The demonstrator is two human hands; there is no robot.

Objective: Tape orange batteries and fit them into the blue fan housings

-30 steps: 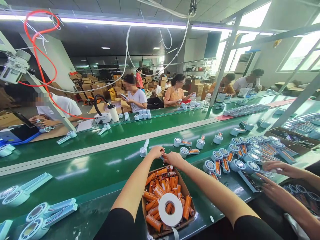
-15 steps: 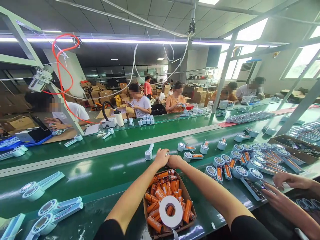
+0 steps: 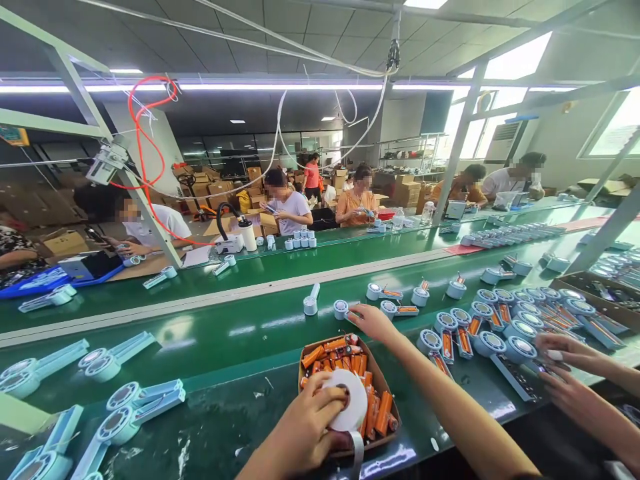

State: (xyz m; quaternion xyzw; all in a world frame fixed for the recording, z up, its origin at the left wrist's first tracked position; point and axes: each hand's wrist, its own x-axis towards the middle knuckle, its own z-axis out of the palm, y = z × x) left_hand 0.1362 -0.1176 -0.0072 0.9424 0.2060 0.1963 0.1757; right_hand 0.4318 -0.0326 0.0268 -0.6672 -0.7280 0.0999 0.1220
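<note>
The left hand (image 3: pixel 311 421) is bent around the left side of a white roll of tape (image 3: pixel 357 405), its fingers curled over the face towards the hole and the thumb near the lower rim. The grip is nearly closed, with the ring between fingers and thumb. A loose strip hangs from the roll's lower edge. The right arm stretches forward across the bench (image 3: pixel 225 407), and the right hand (image 3: pixel 376 323) is palm down, its fingers pointing left beside a round-headed pale blue housing (image 3: pixel 341 309). The hand hides the rest of that part, so one cannot tell whether the fingers are closed on it.

The tape roll is above an open cardboard box (image 3: pixel 379 373), which is crowded with orange-wrapped cylinders (image 3: pixel 384 413) lying at many angles. To the right, a co-worker's hands (image 3: pixel 565 373) are among rows of blue housings (image 3: pixel 520 348), several with orange cylinders in their handles. Beyond them, a shallow carton (image 3: pixel 607 309) contains dark parts too small to make out. On the far left, a blue tray (image 3: pixel 30 283) bears a black box (image 3: pixel 83 265).
</note>
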